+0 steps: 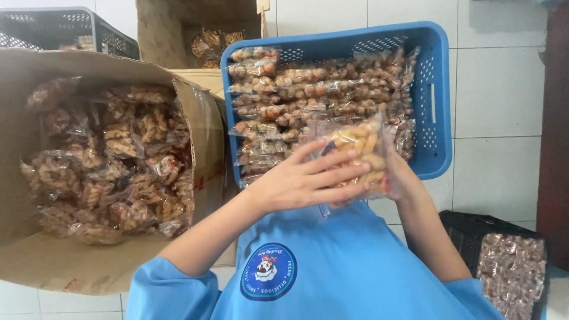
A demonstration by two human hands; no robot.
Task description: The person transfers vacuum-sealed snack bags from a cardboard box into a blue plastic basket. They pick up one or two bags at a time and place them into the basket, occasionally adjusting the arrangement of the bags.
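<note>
Holding a clear snack packet [358,155] against the chest, both hands are closing on it; the left hand [302,181] is lying flat across its front, fingers together, while the right hand [398,178], mostly hidden, is apparently gripping from behind; the packet's long axis is standing roughly upright, just before the blue crate [435,101] of similar packets; a cardboard box [201,127] is sitting left, a black crate [468,228] right.

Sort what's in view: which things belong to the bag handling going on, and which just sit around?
In hand: clear snack bag, held by left hand and right hand; blue crate of packed bags.

Around: cardboard box of twisted snacks, black crate, grey crate.
</note>
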